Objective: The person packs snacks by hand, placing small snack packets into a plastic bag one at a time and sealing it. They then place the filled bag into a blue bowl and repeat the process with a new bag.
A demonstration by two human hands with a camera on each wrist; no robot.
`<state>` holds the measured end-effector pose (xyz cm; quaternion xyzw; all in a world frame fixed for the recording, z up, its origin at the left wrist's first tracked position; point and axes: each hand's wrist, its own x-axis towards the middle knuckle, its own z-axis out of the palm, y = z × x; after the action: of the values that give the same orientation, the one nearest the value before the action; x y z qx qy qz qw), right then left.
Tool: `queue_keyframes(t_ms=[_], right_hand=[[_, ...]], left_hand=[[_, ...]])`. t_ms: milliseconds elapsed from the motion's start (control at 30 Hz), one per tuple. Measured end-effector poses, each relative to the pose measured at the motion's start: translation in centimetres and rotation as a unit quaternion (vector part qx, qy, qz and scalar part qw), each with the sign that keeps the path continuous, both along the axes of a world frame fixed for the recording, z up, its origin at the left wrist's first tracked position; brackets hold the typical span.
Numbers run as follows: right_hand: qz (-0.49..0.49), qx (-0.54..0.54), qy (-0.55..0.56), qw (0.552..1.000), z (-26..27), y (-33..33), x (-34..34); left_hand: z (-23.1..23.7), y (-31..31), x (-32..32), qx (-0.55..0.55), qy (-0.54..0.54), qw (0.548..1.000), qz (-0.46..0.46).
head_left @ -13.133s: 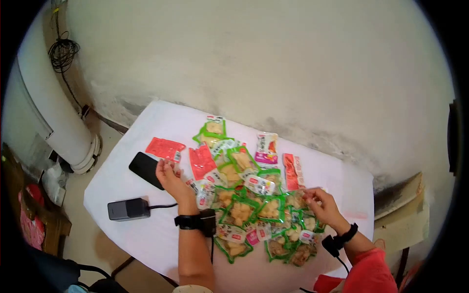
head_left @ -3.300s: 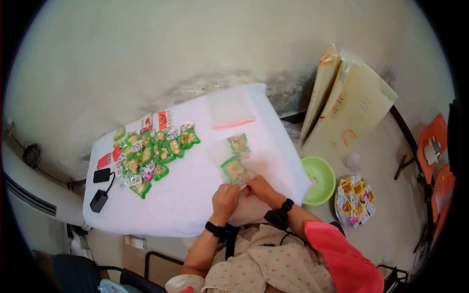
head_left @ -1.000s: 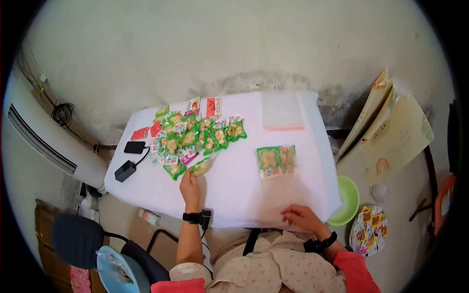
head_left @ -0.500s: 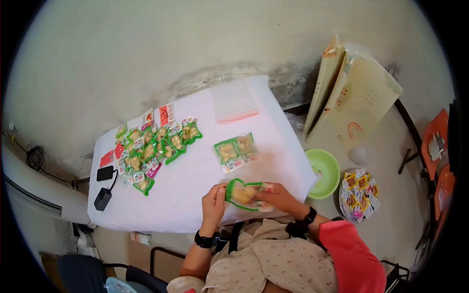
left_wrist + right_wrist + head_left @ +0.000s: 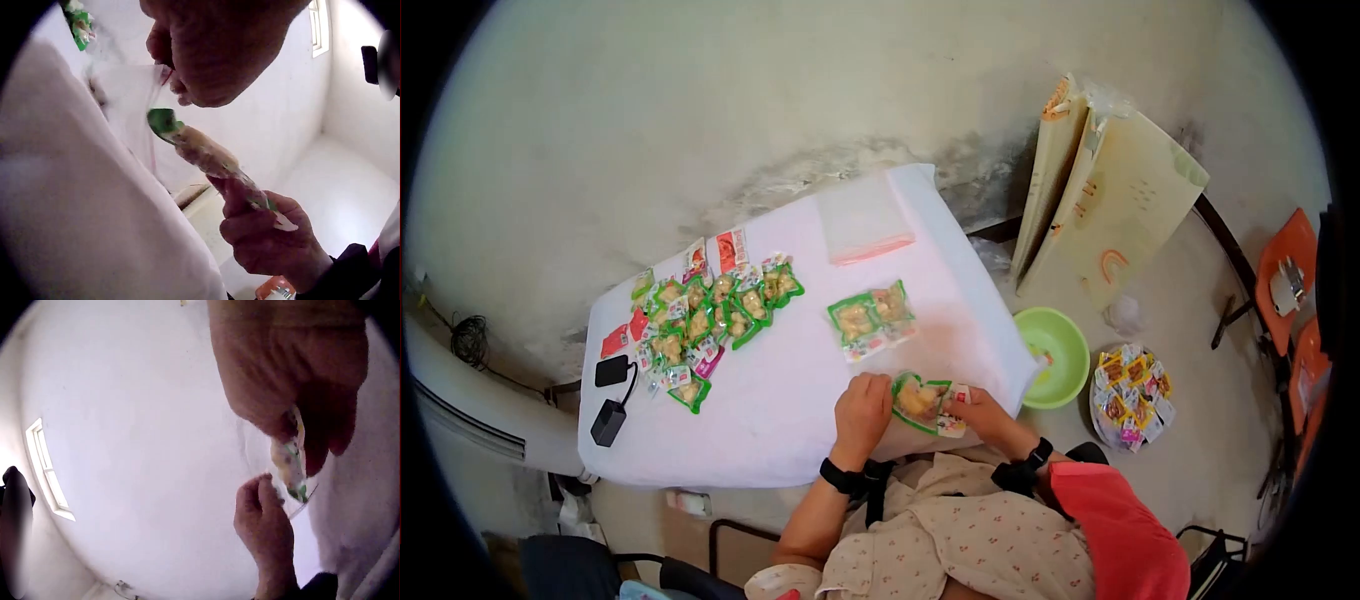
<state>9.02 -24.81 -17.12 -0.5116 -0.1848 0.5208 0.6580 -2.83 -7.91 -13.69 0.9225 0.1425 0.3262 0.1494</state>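
Note:
My right hand [image 5: 985,412] grips a green-edged clear snack packet [image 5: 920,400] with pale yellow lumps inside, over the table's front edge. Beside the packet's left end is my left hand [image 5: 863,415], its fingers bent. In the left wrist view, the left hand [image 5: 219,50] pinches the red-lined edge of a clear plastic bag [image 5: 140,94], while the packet [image 5: 209,153] points its green end toward it from the right hand [image 5: 269,231]. Two similar packets [image 5: 855,322] lie side by side just beyond the hands, with clear plastic around them.
A pile of green-edged packets [image 5: 700,320] covers the table's left part, near a phone [image 5: 611,371] and black box [image 5: 608,423]. Red-edged clear bags [image 5: 865,220] lie at the back. A green basin [image 5: 1050,360] and a heap of small packets [image 5: 1132,395] stand right of the table.
A second ago the left hand held a packet beside the pile. It came right, the right hand took the packet, and the left hand now pinches clear plastic. The head view has turned right.

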Motion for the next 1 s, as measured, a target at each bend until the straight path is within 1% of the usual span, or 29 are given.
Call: queue_keyframes(t_ms=[67,100,167,200,267,300,333,367,400,433,467,500,533,567,600,700,767,800,833,867,900,933,967,1000], right_hand=[[-0.059,0.024,0.067,0.996,-0.3,1.5,-1.0],[-0.058,0.025,0.067,0.996,0.0,2.3,-1.4],[-0.089,0.071,0.145,0.983,0.6,3.9,-2.1],[-0.09,0.072,0.143,0.983,0.4,4.8,-2.3],[-0.085,0.129,0.176,0.972,-1.7,6.5,-2.0],[-0.086,0.13,0.175,0.972,-4.7,7.5,-1.2],[-0.05,0.106,-0.041,0.992,-8.8,8.6,-0.3],[-0.012,0.078,-0.255,0.964,-8.3,9.2,-0.1],[-0.013,0.079,-0.256,0.963,-7.8,9.5,0.1],[-0.09,0.069,-0.507,0.854,-7.3,10.1,0.6],[-0.159,0.054,-0.717,0.676,-5.6,10.7,0.8],[-0.159,0.055,-0.717,0.676,-5.1,11.6,0.7],[-0.164,0.094,-0.425,0.885,-4.6,12.4,0.6],[-0.147,0.121,-0.077,0.979,-4.4,13.1,0.6],[-0.146,0.122,-0.077,0.979,-4.1,13.7,0.8],[-0.239,0.097,0.097,0.961,-4.3,15.7,1.6],[-0.297,0.077,0.213,0.928,-5.1,16.6,2.2],[-0.295,0.077,0.214,0.928,-6.8,16.7,2.9],[-0.253,0.064,0.102,0.96,-8.4,16.3,3.8],[-0.2,0.055,-0.011,0.978,-10.8,16.1,4.9],[-0.143,0.049,-0.124,0.981,-13.1,16.1,5.8],[-0.086,0.046,-0.236,0.967,-14.9,16.4,6.4],[-0.032,0.043,-0.345,0.937,-15.7,17.1,6.4],[-0.031,0.069,-0.201,0.977,-11.4,15.6,5.2]], left_hand=[[0.7,0.0,0.1,0.007,-0.007,1.0,0.001],[0.9,-0.1,0.1,0.011,-0.014,1.0,-0.001],[1.1,-0.3,0.0,0.004,-0.004,1.0,-0.001],[1.1,-0.4,0.1,-0.002,0.006,1.0,-0.001],[0.8,-0.6,0.2,-0.007,-0.006,1.0,-0.012],[0.7,-0.7,0.2,-0.013,-0.016,1.0,-0.019],[0.6,-0.8,0.2,-0.013,-0.016,1.0,-0.02],[0.6,-0.9,0.3,-0.019,-0.028,0.999,-0.027],[0.6,-0.9,0.4,-0.025,-0.04,0.998,-0.033],[0.6,-0.9,0.4,-0.024,-0.041,0.998,-0.033],[0.7,-1.0,0.5,-0.026,-0.045,0.998,-0.031],[0.7,-1.0,0.4,-0.029,-0.049,0.998,-0.029],[0.6,-1.0,0.5,-0.027,-0.05,0.998,-0.028],[0.4,-0.9,0.5,-0.031,-0.053,0.998,-0.033],[0.2,-0.8,0.6,-0.034,-0.056,0.997,-0.037],[0.2,-0.9,0.7,-0.042,-0.039,0.998,-0.032],[0.4,-1.0,0.9,-0.053,-0.039,0.997,-0.039],[0.5,-1.0,0.9,-0.064,-0.038,0.996,-0.044],[0.5,-1.0,1.1,-0.062,-0.038,0.997,-0.035],[0.6,-0.9,1.2,-0.065,-0.046,0.996,-0.047],[0.6,-0.7,1.2,-0.068,-0.055,0.995,-0.056],[0.4,-0.4,1.2,-0.064,-0.055,0.996,-0.04],[0.1,-0.1,1.3,-0.073,-0.056,0.995,-0.035],[0.0,0.0,1.4,-0.083,-0.057,0.994,-0.034]])
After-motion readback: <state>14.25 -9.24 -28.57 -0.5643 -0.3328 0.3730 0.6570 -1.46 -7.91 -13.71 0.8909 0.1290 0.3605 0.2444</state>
